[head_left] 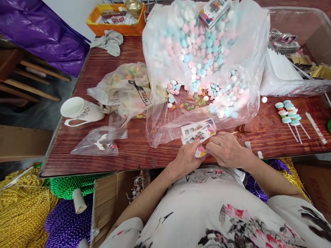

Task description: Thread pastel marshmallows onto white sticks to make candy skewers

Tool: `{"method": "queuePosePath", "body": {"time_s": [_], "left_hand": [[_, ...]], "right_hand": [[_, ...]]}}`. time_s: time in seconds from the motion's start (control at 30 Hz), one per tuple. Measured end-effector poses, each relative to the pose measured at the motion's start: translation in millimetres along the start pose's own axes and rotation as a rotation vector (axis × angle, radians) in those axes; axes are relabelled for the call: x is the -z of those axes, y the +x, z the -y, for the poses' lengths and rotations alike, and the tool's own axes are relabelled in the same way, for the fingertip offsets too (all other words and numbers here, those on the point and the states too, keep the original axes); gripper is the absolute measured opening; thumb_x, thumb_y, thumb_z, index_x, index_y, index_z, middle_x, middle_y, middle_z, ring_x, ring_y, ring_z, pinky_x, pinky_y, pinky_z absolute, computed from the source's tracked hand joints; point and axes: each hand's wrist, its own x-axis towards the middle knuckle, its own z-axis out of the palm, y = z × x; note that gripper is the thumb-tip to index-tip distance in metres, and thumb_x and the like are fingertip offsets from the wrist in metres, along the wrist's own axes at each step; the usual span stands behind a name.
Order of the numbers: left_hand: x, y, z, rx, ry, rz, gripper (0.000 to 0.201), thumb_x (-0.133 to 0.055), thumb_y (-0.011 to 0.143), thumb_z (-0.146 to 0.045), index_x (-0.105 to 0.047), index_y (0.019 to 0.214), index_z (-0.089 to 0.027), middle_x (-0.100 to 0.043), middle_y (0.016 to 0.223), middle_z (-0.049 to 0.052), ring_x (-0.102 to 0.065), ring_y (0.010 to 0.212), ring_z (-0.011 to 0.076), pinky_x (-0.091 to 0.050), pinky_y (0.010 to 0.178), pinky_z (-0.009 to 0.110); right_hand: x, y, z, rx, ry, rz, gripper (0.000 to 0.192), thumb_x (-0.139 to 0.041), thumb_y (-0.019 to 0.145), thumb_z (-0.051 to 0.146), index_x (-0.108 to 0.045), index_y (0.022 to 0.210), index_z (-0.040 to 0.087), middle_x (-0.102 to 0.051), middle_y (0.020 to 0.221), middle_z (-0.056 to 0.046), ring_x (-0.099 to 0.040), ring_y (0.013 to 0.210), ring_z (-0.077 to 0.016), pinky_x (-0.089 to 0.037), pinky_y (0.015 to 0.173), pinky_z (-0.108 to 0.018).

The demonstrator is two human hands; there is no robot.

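At the table's front edge, my left hand [190,155] is closed on a small printed packet [200,152] with pink and yellow on it. The fingers of my right hand [225,148] pinch the right end of this packet, and most of it is hidden by both hands. Just beyond them lie flat printed packets [198,131] overlapping on the table. A large clear plastic bag [165,129] of pink, blue and white candies [204,48] opens toward me, with small coloured rings among the candies. Brown twist ties [242,130] lie beyond my right hand.
On the right are candy sticks [290,113], a paper strip [316,128] and a clear bin [289,84] of white sticks and packets. A white mug [82,111], a knotted bag [121,91] and an orange box [116,29] stand left. Bead strands [23,206] lie below.
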Motion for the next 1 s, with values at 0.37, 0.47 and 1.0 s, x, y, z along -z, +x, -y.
{"method": "queuePosePath", "body": {"time_s": [0.37, 0.47, 1.0], "left_hand": [[32.1, 2.2, 5.2, 0.395, -0.827, 0.245, 0.032, -0.074, 0.074, -0.042, -0.072, 0.084, -0.013, -0.057, 0.057, -0.001, -0.045, 0.044, 0.0068, -0.036, 0.041, 0.019], [16.0, -2.1, 5.4, 0.435, -0.872, 0.122, 0.032, -0.077, 0.070, -0.042, -0.069, 0.075, -0.012, -0.047, 0.051, -0.005, -0.036, 0.040, 0.0036, -0.027, 0.036, 0.016], [-11.6, -9.9, 9.3, 0.023, -0.526, -0.234, 0.026, -0.068, 0.084, -0.036, -0.070, 0.104, -0.019, -0.067, 0.093, 0.006, -0.061, 0.085, 0.0165, -0.051, 0.081, 0.031]], "right_hand": [[11.6, 6.7, -11.8, 0.049, 0.133, 0.001, 0.016, -0.045, 0.088, 0.012, -0.058, 0.082, 0.017, -0.058, 0.070, -0.001, -0.045, 0.065, -0.0146, -0.030, 0.066, -0.030], [0.1, 9.1, -4.9, 0.067, 0.130, -0.042, 0.015, -0.046, 0.087, 0.012, -0.058, 0.080, 0.017, -0.057, 0.068, -0.002, -0.045, 0.063, -0.0150, -0.031, 0.064, -0.031], [-42.1, -8.8, 33.0, -0.622, 1.018, -0.555, 0.006, -0.058, 0.090, 0.021, -0.064, 0.088, 0.020, -0.062, 0.071, 0.001, -0.057, 0.056, -0.0099, -0.048, 0.055, -0.024]]}}
